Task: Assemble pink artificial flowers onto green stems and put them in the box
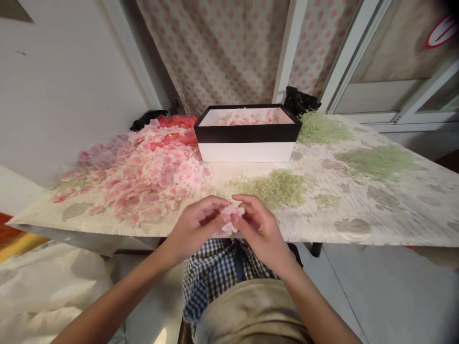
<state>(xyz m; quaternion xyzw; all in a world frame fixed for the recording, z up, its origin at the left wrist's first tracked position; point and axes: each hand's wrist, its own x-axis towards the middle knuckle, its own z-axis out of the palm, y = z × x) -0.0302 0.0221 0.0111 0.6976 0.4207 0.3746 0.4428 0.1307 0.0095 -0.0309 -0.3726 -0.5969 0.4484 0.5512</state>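
Between my two hands, at the table's near edge, is a pale pink artificial flower [232,217] with soft petals. My left hand [199,220] pinches its left side between thumb and fingers. From the right, my right hand [258,224] grips the same flower, its thumb pressed on the petals. Just beyond my hands lies a small heap of thin green sprigs [274,187]. A large pile of pink and white petals [154,172] spreads over the left part of the table.
A black-rimmed white box [247,152] holding pink petals stands at the back of the patterned tablecloth [311,224]. Red plastic [175,122] lies by the pile. More green sprigs [380,160] lie on the right. Behind the box sits a black bag [301,100] near the dotted curtain [222,52].
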